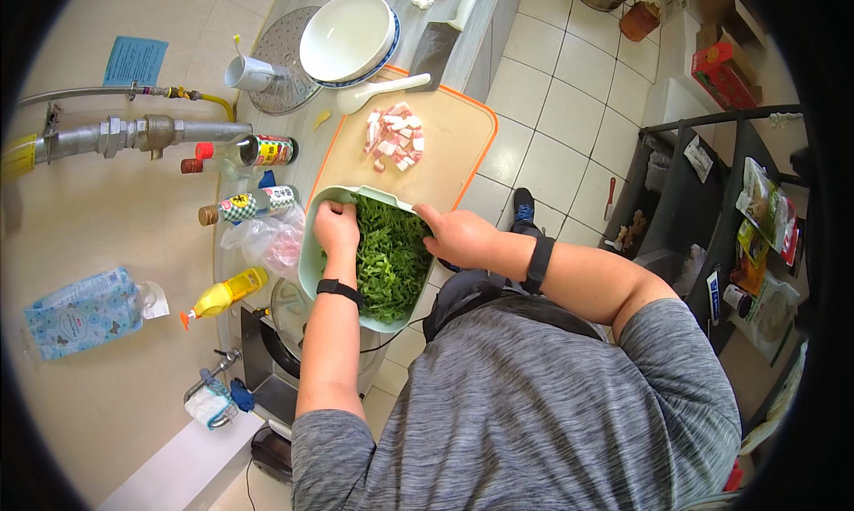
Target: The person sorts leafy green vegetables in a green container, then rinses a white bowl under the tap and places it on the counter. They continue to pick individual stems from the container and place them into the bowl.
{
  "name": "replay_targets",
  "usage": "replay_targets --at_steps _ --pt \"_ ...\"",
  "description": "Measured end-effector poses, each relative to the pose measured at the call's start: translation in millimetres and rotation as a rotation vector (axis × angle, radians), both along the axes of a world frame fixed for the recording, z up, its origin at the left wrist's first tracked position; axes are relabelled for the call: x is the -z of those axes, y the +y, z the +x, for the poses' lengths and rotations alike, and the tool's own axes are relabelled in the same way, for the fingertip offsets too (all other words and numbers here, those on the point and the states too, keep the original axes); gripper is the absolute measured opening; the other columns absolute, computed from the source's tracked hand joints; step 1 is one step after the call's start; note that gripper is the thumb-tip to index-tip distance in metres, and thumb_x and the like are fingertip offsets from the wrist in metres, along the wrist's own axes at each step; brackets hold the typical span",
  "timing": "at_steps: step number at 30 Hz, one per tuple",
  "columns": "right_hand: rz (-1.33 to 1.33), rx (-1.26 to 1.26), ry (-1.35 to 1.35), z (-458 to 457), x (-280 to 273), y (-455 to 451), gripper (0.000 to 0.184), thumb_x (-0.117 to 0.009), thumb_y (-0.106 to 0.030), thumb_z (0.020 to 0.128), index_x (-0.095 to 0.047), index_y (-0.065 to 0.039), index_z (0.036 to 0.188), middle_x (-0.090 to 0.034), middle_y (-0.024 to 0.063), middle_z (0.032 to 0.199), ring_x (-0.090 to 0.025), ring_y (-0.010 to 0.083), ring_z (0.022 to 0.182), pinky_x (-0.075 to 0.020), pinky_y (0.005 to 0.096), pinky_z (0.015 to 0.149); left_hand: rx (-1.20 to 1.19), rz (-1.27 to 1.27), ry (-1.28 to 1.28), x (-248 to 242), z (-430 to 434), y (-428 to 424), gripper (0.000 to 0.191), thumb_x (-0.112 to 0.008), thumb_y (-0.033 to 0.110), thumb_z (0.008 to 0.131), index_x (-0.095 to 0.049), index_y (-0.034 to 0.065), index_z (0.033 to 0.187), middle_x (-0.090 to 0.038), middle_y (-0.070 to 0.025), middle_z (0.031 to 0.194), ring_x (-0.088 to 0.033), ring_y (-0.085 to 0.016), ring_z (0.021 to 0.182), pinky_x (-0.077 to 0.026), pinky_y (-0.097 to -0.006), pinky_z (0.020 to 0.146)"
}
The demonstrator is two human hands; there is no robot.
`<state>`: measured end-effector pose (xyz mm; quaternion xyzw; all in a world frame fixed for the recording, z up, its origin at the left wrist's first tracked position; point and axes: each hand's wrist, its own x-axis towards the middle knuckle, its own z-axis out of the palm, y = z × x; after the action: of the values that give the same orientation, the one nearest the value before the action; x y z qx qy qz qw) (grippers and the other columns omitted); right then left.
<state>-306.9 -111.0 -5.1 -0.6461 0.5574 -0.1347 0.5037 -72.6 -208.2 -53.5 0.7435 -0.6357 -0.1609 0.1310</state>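
A pale green plastic basin [308, 264] full of chopped leafy greens [390, 264] is in front of me, partly over the near end of the cutting board [454, 137]. My right hand [460, 234] grips the basin's rim on the right, index finger along the edge. Inside the basin at its left is my left hand [337, 227], fingers curled beside the greens; whether they hold any leaves is hidden. Diced fatty pork [395, 137] lies in a pile on the orange-edged board. A white spoon [383, 92] rests across the board's far left corner.
Beyond the board are a cleaver [432, 51] and a white bowl [347, 36] on a blue-rimmed dish. Sauce bottles [270, 151], a plastic bag [273, 244] and a yellow squeeze bottle [230, 294] line the wall. A glass lid [287, 311] sits near the stove. Black shelving [720, 204] stands right.
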Motion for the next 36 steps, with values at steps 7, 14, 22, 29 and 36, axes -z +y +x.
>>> replay_targets --at_steps 7,14,22,29,36 --pt "0.003 -0.009 0.017 0 0 0 0.045 -0.054 -0.019 0.085 -0.038 -0.005 0.125 -0.065 0.0224 0.08 -0.063 0.0417 0.078 -0.0498 0.0504 0.071 0.408 -0.099 -0.363 8 -1 -1 0.006 -0.057 0.009 0.079 -0.063 0.0068 0.082 -0.066 -0.0158 0.078 -0.064 -0.037 0.07 -0.052 -0.0478 0.065" --pt "-0.014 -0.009 0.006 -1 1 1 0.043 -0.054 -0.019 0.085 -0.039 -0.004 0.123 -0.065 0.0224 0.079 -0.063 0.0416 0.078 -0.0498 0.0503 0.07 0.485 -0.107 -0.41 27 5 -11 0.013 -0.052 0.008 0.083 -0.065 0.0079 0.08 -0.066 -0.0144 0.08 -0.066 -0.035 0.073 -0.054 -0.0439 0.065" --pt "0.008 -0.013 0.02 -1 2 1 0.044 -0.054 -0.019 0.085 -0.039 -0.004 0.124 -0.065 0.0227 0.081 -0.063 0.0419 0.079 -0.0499 0.0506 0.07 0.447 -0.087 -0.402 18 -1 -12 0.011 -0.053 0.011 0.086 -0.062 0.0047 0.083 -0.066 -0.0149 0.088 -0.064 -0.034 0.078 -0.052 -0.045 0.069" --pt "0.01 -0.028 0.028 -1 -4 -2 0.049 -0.056 -0.021 0.086 -0.037 -0.004 0.128 -0.064 0.0248 0.09 -0.062 0.0424 0.087 -0.0492 0.0497 0.075 -0.114 0.093 0.663 -54 18 11 0.01 -0.064 0.01 0.09 -0.059 0.0017 0.092 -0.065 -0.0069 0.085 -0.062 -0.018 0.074 -0.049 -0.0273 0.065" --pt "-0.049 -0.046 0.092 2 -4 -3 0.052 -0.059 -0.021 0.083 -0.038 -0.002 0.128 -0.063 0.0298 0.093 -0.062 0.0451 0.091 -0.0489 0.05 0.079 -0.18 -0.087 1.355 -142 49 80 0.014 -0.065 -0.001 0.087 -0.059 -0.0006 0.1 -0.065 -0.0084 0.089 -0.064 -0.015 0.08 -0.053 -0.0267 0.075"
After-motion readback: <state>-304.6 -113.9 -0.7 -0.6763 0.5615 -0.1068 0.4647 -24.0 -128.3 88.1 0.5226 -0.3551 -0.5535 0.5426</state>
